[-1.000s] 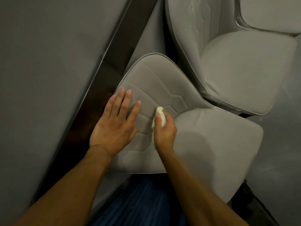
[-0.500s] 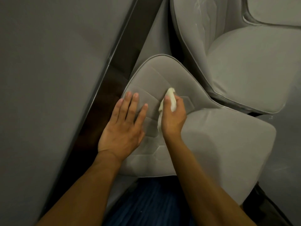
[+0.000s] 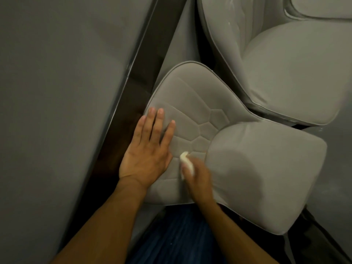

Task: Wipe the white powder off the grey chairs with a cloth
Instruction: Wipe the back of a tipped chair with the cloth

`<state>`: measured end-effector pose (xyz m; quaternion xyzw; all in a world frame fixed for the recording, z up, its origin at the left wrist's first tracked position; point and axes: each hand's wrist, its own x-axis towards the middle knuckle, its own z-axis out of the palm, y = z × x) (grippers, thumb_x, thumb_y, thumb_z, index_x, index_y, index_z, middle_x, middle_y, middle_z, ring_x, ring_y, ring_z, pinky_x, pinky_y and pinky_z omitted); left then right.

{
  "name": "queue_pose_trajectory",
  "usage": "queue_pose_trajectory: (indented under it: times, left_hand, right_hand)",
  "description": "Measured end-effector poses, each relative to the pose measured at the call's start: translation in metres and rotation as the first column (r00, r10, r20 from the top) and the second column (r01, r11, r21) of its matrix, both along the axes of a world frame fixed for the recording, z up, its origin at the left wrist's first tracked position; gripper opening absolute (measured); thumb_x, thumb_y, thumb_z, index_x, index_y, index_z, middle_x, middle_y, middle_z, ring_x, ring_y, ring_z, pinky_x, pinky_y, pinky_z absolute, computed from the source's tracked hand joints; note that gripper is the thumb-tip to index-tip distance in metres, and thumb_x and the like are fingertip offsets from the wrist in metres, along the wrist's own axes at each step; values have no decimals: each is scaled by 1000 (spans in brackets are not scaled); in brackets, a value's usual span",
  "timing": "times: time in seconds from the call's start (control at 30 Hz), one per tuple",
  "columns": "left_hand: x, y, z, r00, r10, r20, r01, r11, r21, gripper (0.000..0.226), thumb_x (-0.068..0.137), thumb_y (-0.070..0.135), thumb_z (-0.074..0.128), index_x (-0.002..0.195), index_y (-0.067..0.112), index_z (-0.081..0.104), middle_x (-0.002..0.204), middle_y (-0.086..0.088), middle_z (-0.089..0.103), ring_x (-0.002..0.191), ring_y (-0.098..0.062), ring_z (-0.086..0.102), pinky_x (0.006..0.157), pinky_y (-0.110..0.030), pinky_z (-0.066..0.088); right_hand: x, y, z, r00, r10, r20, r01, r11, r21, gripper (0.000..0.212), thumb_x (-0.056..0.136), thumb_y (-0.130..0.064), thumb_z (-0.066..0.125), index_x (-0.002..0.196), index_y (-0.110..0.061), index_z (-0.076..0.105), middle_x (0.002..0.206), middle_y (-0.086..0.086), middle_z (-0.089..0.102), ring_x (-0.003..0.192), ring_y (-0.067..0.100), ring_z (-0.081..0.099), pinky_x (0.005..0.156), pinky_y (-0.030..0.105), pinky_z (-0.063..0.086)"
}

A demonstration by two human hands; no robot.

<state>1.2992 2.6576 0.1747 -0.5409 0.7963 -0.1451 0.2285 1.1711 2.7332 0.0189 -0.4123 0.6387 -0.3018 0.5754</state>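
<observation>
Left hand (image 3: 147,149): lies flat, palm down, on the backrest of the near chair, with its fingers straight and a little apart and the fingertips pointing away from the person.
Right hand (image 3: 199,178): is blurred, and its fingers are curled round the cloth, pressing it onto the lower backrest just beside the heel of the left hand.
Cloth (image 3: 186,161): is a small white wad whose long axis runs roughly up the picture. Its free end pokes out past the fingers toward the top of the backrest, and the rest is hidden in the hand.
Near chair (image 3: 266,168): is grey, with stitched hexagon lines on the backrest. The top of the backrest points to the upper centre and the seat bulges to the lower right, so its long axis is diagonal.
Second chair (image 3: 289,73): is grey and stands just behind the near one, facing the same way.
White streaks (image 3: 233,23): show faintly on the second chair's backrest.
Table (image 3: 57,92): is a grey surface on the left with a dark glossy edge.
Blue fabric (image 3: 171,237): lies between the forearms, at the bottom.
</observation>
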Motion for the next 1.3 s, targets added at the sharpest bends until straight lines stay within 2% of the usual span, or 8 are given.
queue_pose_trajectory:
  times: [0.17, 0.43, 0.67, 0.77, 0.87, 0.93, 1.1, 1.3]
  left_hand:
    - [-1, -1, 2, 1000, 5, 4, -5, 1000, 8, 72, 98, 42, 28, 162, 11, 14, 165, -30, -1, 154, -46, -6, 125, -53, -5]
    - [-1, -1, 3, 1000, 9, 8, -9, 1000, 1, 72, 97, 42, 22, 162, 11, 13, 165, -30, -3, 154, -46, -7, 125, -53, -7]
    - [0, 0, 3, 1000, 7, 7, -7, 1000, -4, 71, 98, 42, 19, 162, 12, 13, 165, -30, -2, 154, -46, -5, 125, -54, -4]
    - [0, 0, 4, 1000, 9, 13, -9, 1000, -3, 72, 98, 43, 17, 162, 12, 10, 165, -30, -4, 153, -47, -7, 125, -54, -6]
    - [0, 0, 4, 1000, 8, 24, -8, 1000, 1, 73, 98, 44, 19, 162, 12, 7, 164, -30, -6, 153, -47, -8, 125, -54, -8]
    - [0, 0, 4, 1000, 8, 25, -8, 1000, 1, 73, 98, 45, 20, 162, 12, 6, 164, -30, -7, 153, -47, -9, 124, -54, -8]
    - [-1, 1, 3, 1000, 9, 14, -9, 1000, 3, 73, 98, 44, 19, 162, 12, 5, 164, -30, -7, 153, -47, -9, 125, -54, -7]
    - [-1, 2, 4, 1000, 8, 20, -8, 1000, 5, 73, 99, 44, 23, 162, 12, 7, 165, -30, -7, 153, -47, -9, 125, -54, -7]
  right_hand:
    - [-6, 18, -14, 987, 134, -91, -118, 980, 163, 33, 97, -44, 55, 120, -24, 69, 115, -3, 70, 108, 18, 65, 95, 31, 49]
    - [9, 8, -4, 990, 12, -142, -27, 994, -106, 26, 96, -28, 65, 121, -22, 68, 105, -3, 63, 95, 7, 58, 85, 23, 45]
    - [-21, 17, -56, 981, 108, -162, -47, 939, 340, 20, 99, -31, 55, 106, -20, 72, 103, 9, 72, 99, 30, 68, 88, 38, 53]
    - [-23, 12, -53, 975, 80, -207, -42, 983, 179, 26, 98, -34, 59, 116, -18, 69, 107, 6, 69, 99, 23, 64, 92, 39, 52]
    - [-5, 20, -32, 985, 88, -151, -100, 992, -71, 28, 98, -33, 59, 120, -20, 69, 113, -4, 67, 103, 8, 59, 97, 23, 44]
    - [0, 27, -29, 980, 96, -176, -109, 992, -65, 28, 99, -34, 58, 123, -24, 69, 115, -8, 66, 105, 5, 59, 97, 19, 41]
    - [-20, 17, -57, 954, 238, -184, -201, 959, 201, 38, 95, -50, 47, 116, -27, 71, 112, 3, 73, 106, 25, 67, 94, 37, 52]
    - [-19, 41, -14, 967, 242, -78, -253, 950, -186, 32, 100, -40, 53, 123, -24, 69, 103, -2, 66, 94, 13, 63, 87, 28, 51]
